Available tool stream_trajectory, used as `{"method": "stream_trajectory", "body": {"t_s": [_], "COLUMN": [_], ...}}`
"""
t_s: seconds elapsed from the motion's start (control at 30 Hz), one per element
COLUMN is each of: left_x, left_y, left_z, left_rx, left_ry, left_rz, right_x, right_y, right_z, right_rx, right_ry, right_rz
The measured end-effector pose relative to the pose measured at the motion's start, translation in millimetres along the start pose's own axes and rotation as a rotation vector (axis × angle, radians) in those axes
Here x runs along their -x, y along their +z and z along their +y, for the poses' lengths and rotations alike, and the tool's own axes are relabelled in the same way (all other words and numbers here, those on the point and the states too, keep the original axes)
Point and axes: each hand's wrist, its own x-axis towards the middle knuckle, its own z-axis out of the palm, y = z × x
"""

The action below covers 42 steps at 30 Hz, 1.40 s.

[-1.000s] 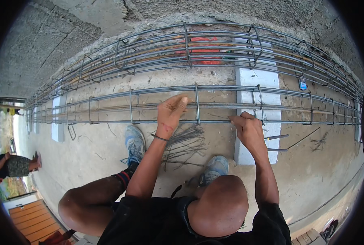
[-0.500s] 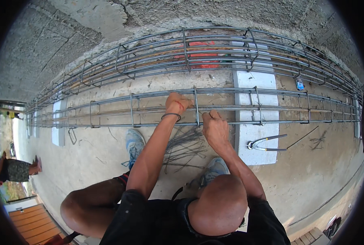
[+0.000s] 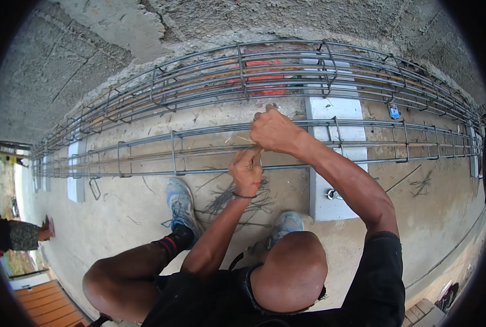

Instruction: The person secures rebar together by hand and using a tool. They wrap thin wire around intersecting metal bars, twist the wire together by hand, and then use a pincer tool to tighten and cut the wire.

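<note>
A long cage of steel bars (image 3: pixel 173 153) with square stirrups runs across in front of me. My left hand (image 3: pixel 246 170) is closed at its near bar, fingertips up between the bars. Just above and to the right, my right hand (image 3: pixel 274 129) is bent over the far bars with its fingers curled in. Both hands nearly touch and cover the stirrup there; what their fingers grip is hidden. Thin tie wires (image 3: pixel 221 199) lie in a loose heap on the floor below. The head of a pair of pincers (image 3: pixel 331 194) shows beside my right forearm, which covers the handles.
A second bar cage (image 3: pixel 241 71) lies farther off, along the rough wall. Pale blocks (image 3: pixel 334 109) support the cages, another block (image 3: pixel 75 186) at left. Red material (image 3: pixel 264 82) and a small blue packet (image 3: pixel 394 111) lie behind. A person (image 3: pixel 22 234) is at far left.
My right hand has moved up and left, across to the far bars. My left hand has dropped to the near bar. My right forearm now covers the pincers' handles.
</note>
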Motion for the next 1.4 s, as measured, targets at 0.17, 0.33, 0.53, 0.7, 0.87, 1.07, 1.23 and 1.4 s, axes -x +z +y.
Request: {"method": "stream_trajectory", "body": {"t_s": [0.17,0.33,0.53,0.7,0.87,1.07,1.23,1.4], "left_x": [5,-28,-69,-72,-79,-75,-41,9], "left_y": [3,-16,-21,-13,-15,-24,-14,7], "left_z": [-15,-18,-25,-18,-13,-11,-17,-7], "left_rx": [0.425,0.845,0.588,0.635,0.685,0.635,0.789,0.611], "left_ry": [-0.261,-0.563,-0.661,-0.691,-0.702,-0.739,-0.808,-0.356], "left_rz": [-0.043,-0.243,-0.547,-0.511,-0.505,-0.462,-0.210,0.163], "right_x": [-39,-36,-12,40,47,59,57,38], "right_y": [-11,-10,-12,-7,27,47,53,36], "right_z": [6,13,4,-20,-51,-53,-53,-23], "right_rx": [0.210,0.178,0.100,-0.486,-0.396,-0.353,-0.800,-0.950], "right_ry": [-0.291,-0.419,-0.171,0.387,0.367,0.304,0.710,0.803], "right_rz": [-0.120,-0.101,0.360,0.349,0.286,0.279,0.449,0.279]}}
